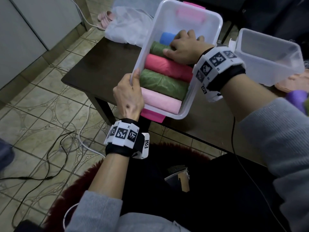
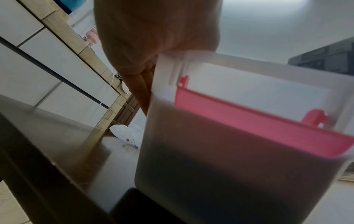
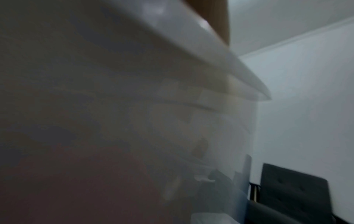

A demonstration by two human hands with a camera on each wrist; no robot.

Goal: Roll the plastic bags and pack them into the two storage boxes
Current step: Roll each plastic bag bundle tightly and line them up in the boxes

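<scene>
Rolled bags (image 1: 163, 82) lie side by side in one box (image 1: 215, 30) on the table (image 1: 100, 64); a second box (image 1: 270, 54), perhaps empty, sits right.

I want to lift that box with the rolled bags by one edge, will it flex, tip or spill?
Probably light: the storage box holds only rolled plastic bags. Its thin translucent wall may flex where the left hand grips the rim. The rolls look snugly packed, so they likely stay put.
</scene>
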